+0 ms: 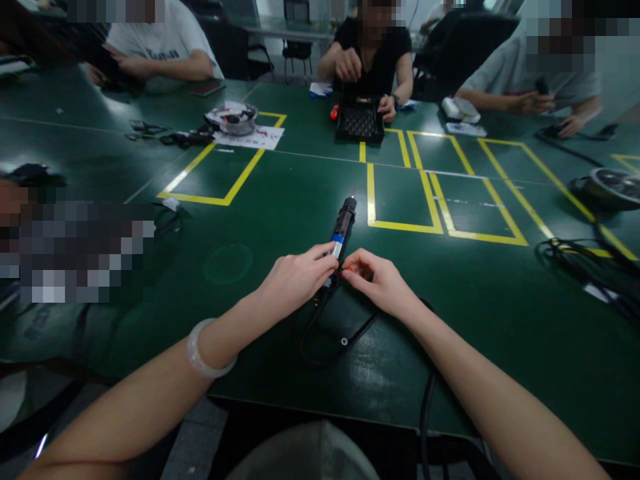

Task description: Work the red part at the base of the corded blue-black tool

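Observation:
A black electric screwdriver with a blue band and a silver label lies on the green table, its thin bit pointing away from me. My left hand rests over the middle of its body, fingers closed against it. On the other side, my right hand has thumb and fingers pinched at a small red part by the screwdriver's side; whether that part is fixed to the tool I cannot tell. From the rear end a black cable loops towards me and passes under my right forearm.
Yellow tape rectangles mark the green table. Across it, a person handles a black tray. A round dish with small parts stands far left, coiled black cables lie right. Other people sit around the table.

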`<state>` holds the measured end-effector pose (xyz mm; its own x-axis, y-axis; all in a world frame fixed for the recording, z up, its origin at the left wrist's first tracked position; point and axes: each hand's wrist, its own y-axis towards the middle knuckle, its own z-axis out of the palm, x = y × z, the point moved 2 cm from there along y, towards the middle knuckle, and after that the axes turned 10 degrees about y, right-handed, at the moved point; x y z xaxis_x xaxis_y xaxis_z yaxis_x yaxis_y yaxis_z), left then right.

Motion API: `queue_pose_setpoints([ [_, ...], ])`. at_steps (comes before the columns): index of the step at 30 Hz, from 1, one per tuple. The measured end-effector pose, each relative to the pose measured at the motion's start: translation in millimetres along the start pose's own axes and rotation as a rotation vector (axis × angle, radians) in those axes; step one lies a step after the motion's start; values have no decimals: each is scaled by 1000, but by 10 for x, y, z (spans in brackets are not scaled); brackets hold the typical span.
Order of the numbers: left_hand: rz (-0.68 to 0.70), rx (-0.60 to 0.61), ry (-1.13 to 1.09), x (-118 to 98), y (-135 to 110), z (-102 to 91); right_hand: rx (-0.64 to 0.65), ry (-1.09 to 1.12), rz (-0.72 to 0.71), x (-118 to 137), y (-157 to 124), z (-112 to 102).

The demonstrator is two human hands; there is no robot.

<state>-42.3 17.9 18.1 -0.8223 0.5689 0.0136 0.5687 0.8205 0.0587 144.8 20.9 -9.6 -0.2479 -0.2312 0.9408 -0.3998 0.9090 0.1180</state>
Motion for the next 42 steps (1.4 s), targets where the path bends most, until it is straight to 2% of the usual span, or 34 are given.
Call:
queue_pose_setpoints([
  [12,-18,-3,-17,-30,-1,-7,2,-73,-49,37,-4,-4],
  [17,-24,10,-166,31,-6,-16,8,-101,-65,72,-13,-13],
  [22,-108,87,-255,92,-14,16,29,-134,-115,77,-18,-17],
  [29,-49,174,-273,51,-17,110,65,-196,-86,7,-11,-61],
  [36,-64,109,-278,-32,-4,171,161,-257,-73,-12,-11,-145],
  [42,-64,86,-240,-84,1,188,172,-352,-141,17,-2,-166],
])
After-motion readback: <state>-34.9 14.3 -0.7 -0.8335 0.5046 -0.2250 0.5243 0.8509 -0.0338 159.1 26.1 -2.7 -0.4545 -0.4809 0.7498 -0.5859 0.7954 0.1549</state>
